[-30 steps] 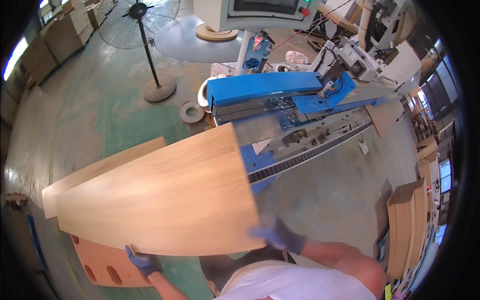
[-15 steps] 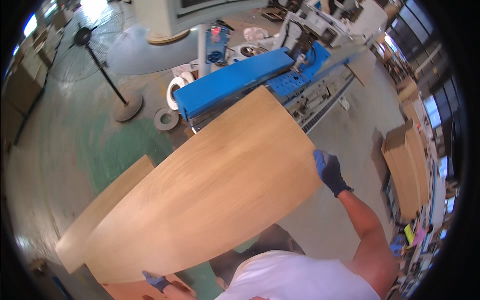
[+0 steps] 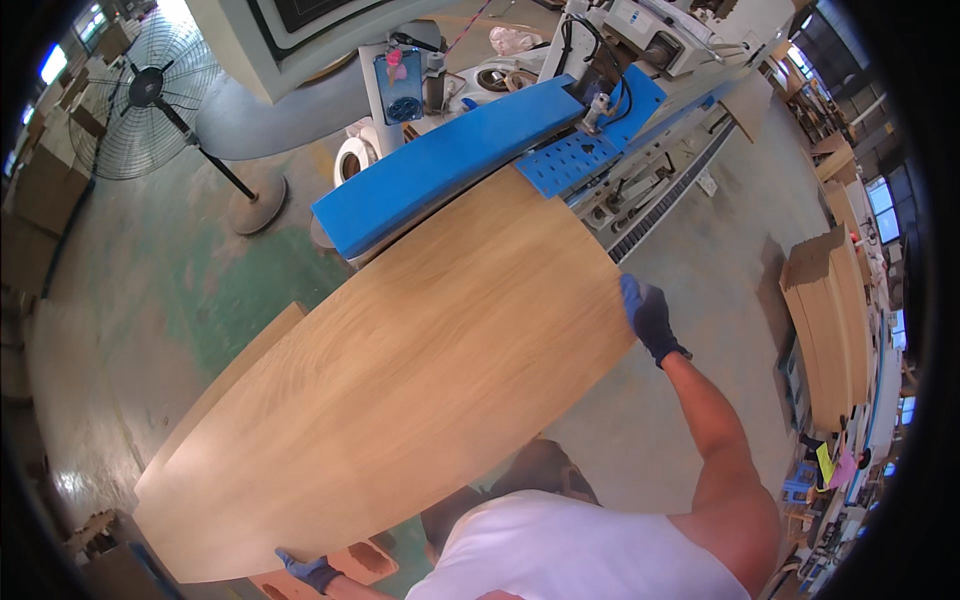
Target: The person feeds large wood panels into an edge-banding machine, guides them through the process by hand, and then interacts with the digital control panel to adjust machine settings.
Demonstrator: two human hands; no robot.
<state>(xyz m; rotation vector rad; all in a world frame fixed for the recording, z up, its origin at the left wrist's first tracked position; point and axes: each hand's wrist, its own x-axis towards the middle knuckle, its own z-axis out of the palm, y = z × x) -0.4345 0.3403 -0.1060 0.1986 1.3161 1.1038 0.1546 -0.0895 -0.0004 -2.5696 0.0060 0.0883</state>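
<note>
- a broad wooden panel (image 3: pixel 400 380) fills the middle of the frame, running aslant from the lower left up to the blue perforated plate (image 3: pixel 567 162) at upper centre.
- the right hand (image 3: pixel 648 318), gloved, grips the panel's right-hand end; its grip is closed about that edge, though what lies beneath is hidden.
- the left hand (image 3: pixel 308 571), also gloved, grips the near long edge at lower left, one digit seen over the top; the fingers underneath are out of sight.
- hands set this far apart probably share the weight and keep so long a board from swinging; the right one, at the end, likely governs its angle.
- a second board (image 3: pixel 243 370) peeps out along the panel's far edge at left, and a reddish block with holes (image 3: pixel 352 562) shows below the near edge; whether either bears the panel, i cannot tell.
- the long blue cover (image 3: pixel 450 160) lies along the panel's far edge and bounds the room on that side; touching or not is unclear.
- a grey cabinet (image 3: pixel 240 40) juts in at upper left, beside a standing fan (image 3: pixel 147 87).
- stacked boards (image 3: pixel 825 335) stand at the right, well apart from the right arm.
</note>
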